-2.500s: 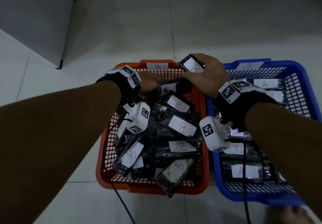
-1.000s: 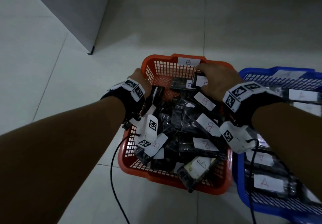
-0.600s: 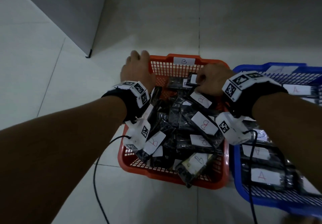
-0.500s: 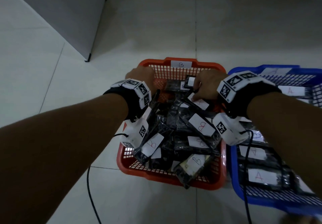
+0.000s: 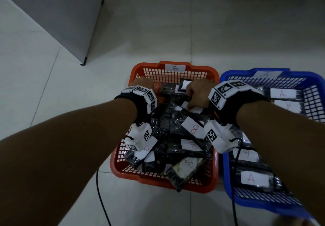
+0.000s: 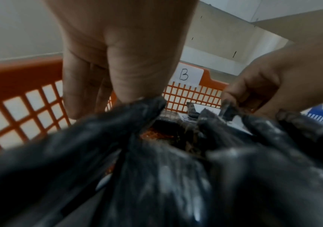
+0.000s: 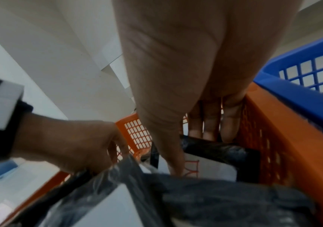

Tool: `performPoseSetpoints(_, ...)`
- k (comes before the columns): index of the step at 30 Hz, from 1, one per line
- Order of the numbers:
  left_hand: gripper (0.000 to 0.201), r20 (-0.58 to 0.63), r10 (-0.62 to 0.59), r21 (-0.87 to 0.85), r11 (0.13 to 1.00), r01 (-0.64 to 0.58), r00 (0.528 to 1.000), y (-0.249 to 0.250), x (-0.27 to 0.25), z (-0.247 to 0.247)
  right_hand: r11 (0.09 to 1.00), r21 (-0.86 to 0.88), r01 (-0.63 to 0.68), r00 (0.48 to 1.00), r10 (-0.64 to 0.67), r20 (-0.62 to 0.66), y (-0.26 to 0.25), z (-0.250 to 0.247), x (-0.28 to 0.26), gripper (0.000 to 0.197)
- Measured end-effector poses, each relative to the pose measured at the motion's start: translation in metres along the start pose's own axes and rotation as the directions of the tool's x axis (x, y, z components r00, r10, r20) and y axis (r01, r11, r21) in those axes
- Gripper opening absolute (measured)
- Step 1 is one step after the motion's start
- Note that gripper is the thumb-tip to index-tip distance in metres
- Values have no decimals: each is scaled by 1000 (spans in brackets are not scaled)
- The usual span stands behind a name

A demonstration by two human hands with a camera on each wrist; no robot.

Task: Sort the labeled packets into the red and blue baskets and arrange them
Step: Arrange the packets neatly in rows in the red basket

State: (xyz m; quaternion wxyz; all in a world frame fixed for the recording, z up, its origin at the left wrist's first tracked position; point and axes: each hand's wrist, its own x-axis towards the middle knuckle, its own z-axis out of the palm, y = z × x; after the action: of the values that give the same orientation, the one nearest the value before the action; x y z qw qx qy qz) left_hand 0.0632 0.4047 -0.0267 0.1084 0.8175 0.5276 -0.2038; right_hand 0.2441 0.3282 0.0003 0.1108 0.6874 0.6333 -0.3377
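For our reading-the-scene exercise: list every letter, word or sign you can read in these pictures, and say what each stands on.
"B": white tag on the red basket far rim.
"B": red letters on white labels of black packets in the red basket.
"A": red letters on labels of packets in the blue basket.
Blue basket rim tag: too blurred.
Square coded markers on the wrist cameras: no words.

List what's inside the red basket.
The red basket holds a heap of black packets with white B labels, and both hands, left hand and right hand, reach in. Lower layers and most of the floor are covered.
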Motion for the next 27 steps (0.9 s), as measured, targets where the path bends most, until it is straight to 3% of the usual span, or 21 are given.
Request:
performPoseSetpoints(4, 40, 34, -74, -141, 987, 78, 997, 0, 5, -7, 989, 132, 60, 986, -38, -164, 7, -12, -2, 15)
performPoseSetpoints(8, 13, -5, -6, -381, 924, 3, 1000, -9, 14, -25, 974, 211, 79, 947, -7, -322, 11, -20, -3, 27)
performPoseSetpoints(11, 17, -76, -64, -442, 896, 23, 995, -8, 19, -21, 979, 187, 76, 936, -5, -353, 12, -19, -2, 37)
performPoseSetpoints(15, 14, -112, -170, -386, 915, 115, 979, 0, 19, -8, 992, 121, 40, 938, 5, -347, 13, -15, 0, 39)
performPoseSetpoints(18, 34, -180, -194, -314, 941, 130, 965, -2, 18, -3, 993, 108, 39, 939, 0, -343, 14, -14, 2, 39)
performPoseSetpoints(20, 41, -208, -163, -291, 952, 98, 964, -5, 15, 1, 992, 117, 54, 933, -8, -361, 15, -13, 2, 42)
performPoseSetpoints(25, 22, -175, -70, -222, 975, 29, 982, -6, 13, 4, 999, -17, 51, 928, -54, -370, 17, -7, 4, 43)
performPoseSetpoints(27, 26, -152, -50, -184, 983, 21, 987, -5, 12, 2, 994, -90, 62, 924, -92, -372, 16, -4, 6, 40)
